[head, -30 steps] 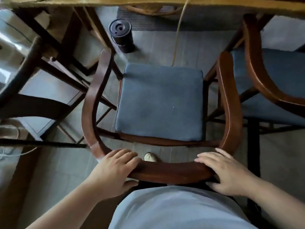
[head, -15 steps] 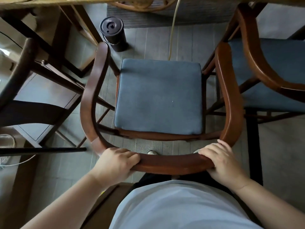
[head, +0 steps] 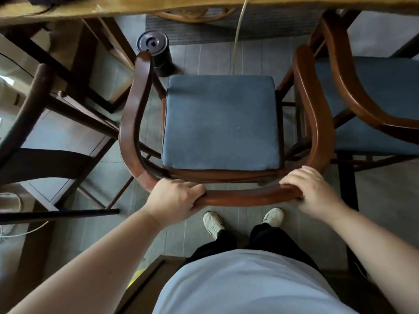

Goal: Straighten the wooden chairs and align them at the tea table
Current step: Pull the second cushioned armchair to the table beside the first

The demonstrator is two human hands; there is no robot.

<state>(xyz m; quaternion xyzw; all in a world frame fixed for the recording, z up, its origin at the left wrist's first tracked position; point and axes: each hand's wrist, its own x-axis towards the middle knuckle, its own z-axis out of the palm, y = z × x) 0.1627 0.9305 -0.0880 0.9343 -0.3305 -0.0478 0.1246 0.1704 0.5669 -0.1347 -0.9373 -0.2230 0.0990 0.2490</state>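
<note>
We've got both hands, left hand (head: 175, 198) and right hand (head: 314, 191), clamped on the chair (head: 221, 123) back rail. Symmetric grip keeps it square to the bench (head: 136, 5).

Lots you can't really see here. The tea table (head: 158, 6) only shows as a strip of its front edge, the rest is cut off at the top. The second blue-cushioned chair (head: 374, 98) runs off the right edge, so its far arm and most of the seat are gone. The dark chair (head: 34, 105) on the left is cropped too. The left hand (head: 174, 198) has its fingertips curled under the wooden chair (head: 136, 109) back rail, out of sight; same for the right hand (head: 315, 191). The black canister (head: 156, 51) is partly behind the armrest tip. The cream cord (head: 237, 41) vanishes behind the cushion.
</note>
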